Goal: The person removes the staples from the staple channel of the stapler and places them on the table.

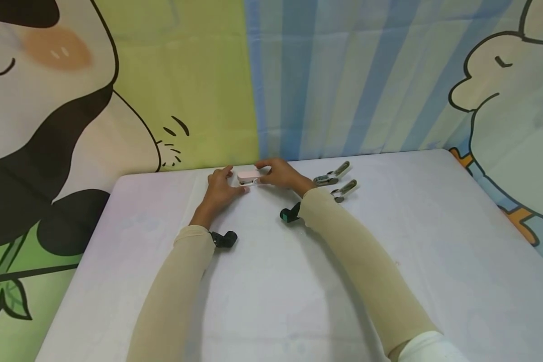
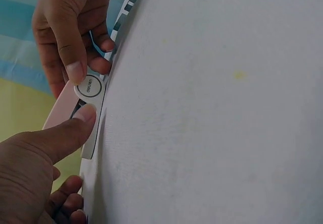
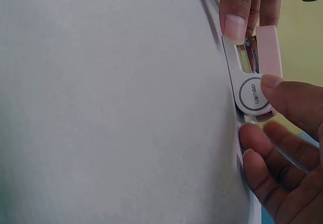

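Note:
A small pink-and-white stapler [image 1: 248, 177] rests near the table's far edge, between the two hands. Its pink top arm [image 3: 269, 52] is raised from the white base, and a round hub [image 2: 89, 87] marks the hinge end. My left hand [image 1: 219, 193] pinches the white base, thumb on its near side, with the fingers partly hidden behind. My right hand [image 1: 280, 174] holds the hinge end, its thumb lying on the hub. Some of its fingertips show past that end in the right wrist view.
Two grey-green metallic tools with raised levers lie right of my right hand: a farther one [image 1: 330, 177] and a nearer one [image 1: 344, 191], partly behind the forearm. A white cloth covers the table [image 1: 262, 291]. A patterned curtain [image 1: 199, 85] hangs along the far edge.

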Demonstrator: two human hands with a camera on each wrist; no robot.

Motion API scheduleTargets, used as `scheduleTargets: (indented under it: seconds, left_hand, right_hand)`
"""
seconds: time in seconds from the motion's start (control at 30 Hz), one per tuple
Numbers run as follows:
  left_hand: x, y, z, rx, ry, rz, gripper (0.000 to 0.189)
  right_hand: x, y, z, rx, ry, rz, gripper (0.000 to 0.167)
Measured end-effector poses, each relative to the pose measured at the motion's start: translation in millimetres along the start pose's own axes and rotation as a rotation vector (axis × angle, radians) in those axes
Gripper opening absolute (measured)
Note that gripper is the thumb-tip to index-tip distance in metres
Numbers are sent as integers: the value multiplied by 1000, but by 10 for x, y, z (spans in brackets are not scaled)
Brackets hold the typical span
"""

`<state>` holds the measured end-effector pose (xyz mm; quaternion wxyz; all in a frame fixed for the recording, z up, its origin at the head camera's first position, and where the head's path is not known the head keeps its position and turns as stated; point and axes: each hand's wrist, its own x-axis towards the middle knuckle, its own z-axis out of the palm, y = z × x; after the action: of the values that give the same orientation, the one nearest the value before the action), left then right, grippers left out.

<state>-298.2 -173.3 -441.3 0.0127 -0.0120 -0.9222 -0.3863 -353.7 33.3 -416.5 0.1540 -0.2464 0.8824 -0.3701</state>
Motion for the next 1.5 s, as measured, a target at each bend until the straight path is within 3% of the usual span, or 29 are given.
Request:
scheduleTargets:
  seconds: [0.17, 0.27, 0.37, 0.63, 0.9, 1.1, 1.3, 1.5]
  left_hand:
    - [9, -7, 27, 8, -6, 75, 63]
    - [12, -17, 83, -46, 18, 160, 43]
    - [0, -36, 128, -100, 45, 198, 32]
    - [-36, -18, 117, -113, 39, 189, 31]
    - [-75, 18, 60, -142, -66, 72, 28]
    - [-217, 32, -5, -238, -138, -6, 26]
    - [-390, 126, -98, -276, -177, 36, 24]
    - [-558, 229, -105, -294, -285, 104, 22]
  right_hand:
    - [26, 10, 59, 11, 5, -59, 52]
    - [20, -17, 95, -12, -6, -134, 42]
    - [-1, -43, 99, -41, -23, -178, 32]
    - [-60, -33, 38, -41, -47, -186, 32]
    - [-141, -42, 37, -85, -109, -206, 32]
    - [-252, -148, 32, -82, -164, -211, 29]
    - [-426, -230, -26, -13, -197, -243, 26]
    - [-679, -218, -34, 75, -230, -268, 24]
